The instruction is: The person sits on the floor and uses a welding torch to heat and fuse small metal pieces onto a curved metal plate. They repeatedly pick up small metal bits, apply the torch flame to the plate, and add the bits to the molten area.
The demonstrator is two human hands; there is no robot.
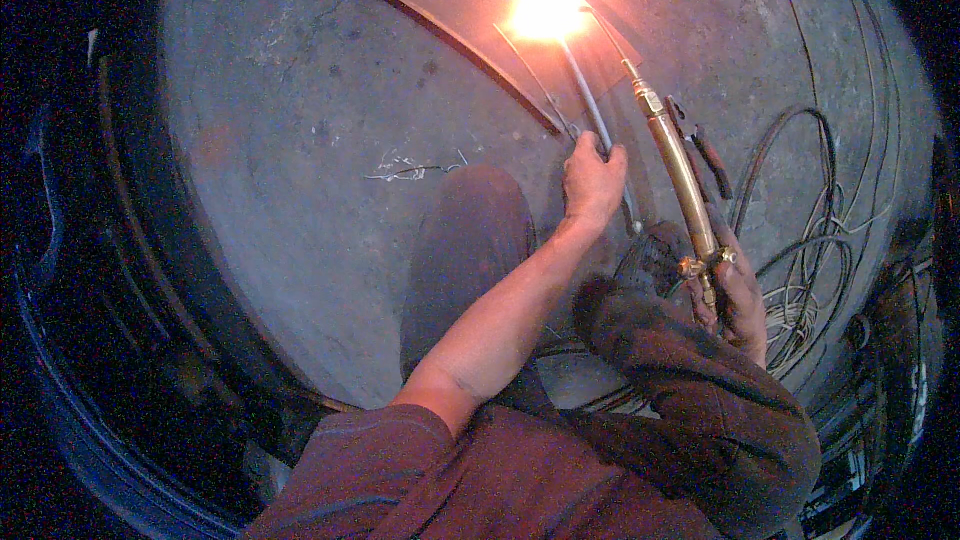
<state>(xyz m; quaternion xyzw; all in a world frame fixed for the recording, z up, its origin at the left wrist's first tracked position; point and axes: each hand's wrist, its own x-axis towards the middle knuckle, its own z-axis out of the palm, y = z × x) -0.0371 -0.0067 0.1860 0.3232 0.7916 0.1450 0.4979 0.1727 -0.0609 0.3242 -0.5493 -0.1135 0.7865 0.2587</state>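
My left hand point(594, 178) is closed around a straight grey metal rod point(588, 95), whose far end goes into a white glare point(547, 8). A thinner rod point(530, 72) also runs up from this hand; whether the two are joined I cannot tell. At the right, my right hand point(738, 305) grips a brass gas torch point(685, 175) near its valve knobs. The torch's thin bent tube points into the same glare from the right. Sparks fly above the bright spot, and the glare hides the torch tip and whatever is being heated.
A curved metal strip point(430, 30) crosses the grey floor point(290, 130). Thin wire scraps point(405, 170) lie left of my hand. Coiled hoses point(830, 200) and looped wire point(790, 325) lie to the right. A dark short bar point(712, 162) rests beside the torch.
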